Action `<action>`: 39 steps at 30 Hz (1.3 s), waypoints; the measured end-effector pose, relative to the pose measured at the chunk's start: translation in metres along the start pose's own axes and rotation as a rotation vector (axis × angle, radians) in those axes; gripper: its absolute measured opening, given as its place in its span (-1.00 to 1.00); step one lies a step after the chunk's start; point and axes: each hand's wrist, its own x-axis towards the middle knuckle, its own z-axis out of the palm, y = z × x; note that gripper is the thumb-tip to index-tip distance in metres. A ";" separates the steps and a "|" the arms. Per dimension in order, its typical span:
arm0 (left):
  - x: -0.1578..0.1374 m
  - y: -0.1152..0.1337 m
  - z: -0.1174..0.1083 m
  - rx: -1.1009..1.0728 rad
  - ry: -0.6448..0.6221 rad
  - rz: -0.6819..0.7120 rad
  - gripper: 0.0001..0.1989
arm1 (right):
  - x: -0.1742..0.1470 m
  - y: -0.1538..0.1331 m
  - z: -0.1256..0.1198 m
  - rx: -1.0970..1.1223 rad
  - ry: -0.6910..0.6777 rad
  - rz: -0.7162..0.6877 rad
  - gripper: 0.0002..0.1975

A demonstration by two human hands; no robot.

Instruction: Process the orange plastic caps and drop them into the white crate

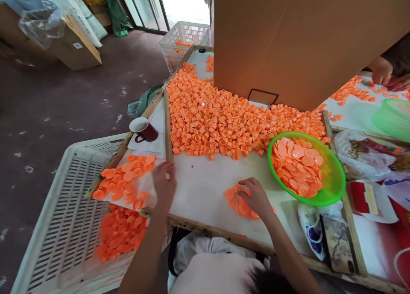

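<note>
My left hand [165,183] is over the wooden divider at the table's left side, smeared by motion, so its fingers and anything in them cannot be made out. Beside it lies a loose group of orange closed caps [123,178]. My right hand [256,196] has its fingers bent and pinched at a small spread of flat orange plastic discs [241,206] on the white tabletop. A green bowl [336,187] full of similar discs [296,161] stands to the right of that hand. Beyond both hands spreads a large heap of hollow orange caps [218,119].
A large cardboard box [288,42] rises behind the heap. The left compartment holds a dark red mug [147,131]; below is a white crate [64,200] with orange pieces. A phone [338,242] lies at right. Another person's hands [382,72] are at far right.
</note>
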 end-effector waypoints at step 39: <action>-0.073 0.063 0.115 -0.831 -0.402 -0.261 -0.53 | 0.017 -0.083 0.010 0.970 0.102 0.162 -0.73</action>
